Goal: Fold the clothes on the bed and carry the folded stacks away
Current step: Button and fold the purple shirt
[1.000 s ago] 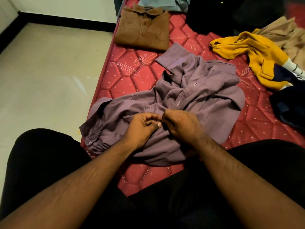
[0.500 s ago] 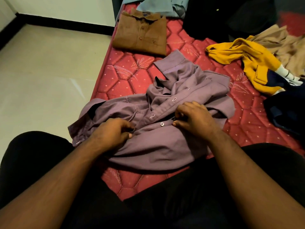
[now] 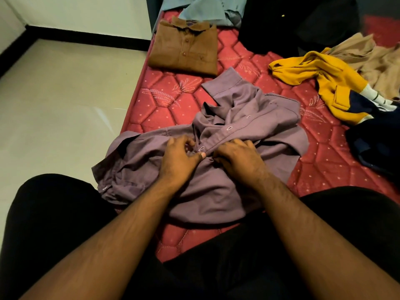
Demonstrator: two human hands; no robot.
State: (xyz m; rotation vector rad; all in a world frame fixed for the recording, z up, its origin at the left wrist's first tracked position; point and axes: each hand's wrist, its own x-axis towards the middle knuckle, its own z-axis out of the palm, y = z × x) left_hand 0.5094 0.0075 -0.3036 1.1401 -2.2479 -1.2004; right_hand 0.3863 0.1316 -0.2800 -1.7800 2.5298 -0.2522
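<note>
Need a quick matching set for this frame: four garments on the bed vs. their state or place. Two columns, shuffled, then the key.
Things:
1. purple shirt
2. brown shirt
3. yellow garment
4. light blue garment

States:
A. folded flat, collar up, near the bed's left edge
B. crumpled on the right side, unfolded
C. under both hands, gripped at the button placket
D. at the far end, past the folded shirt, partly cut off by the frame

Pairs: 1-C, 2-A, 3-B, 4-D
</note>
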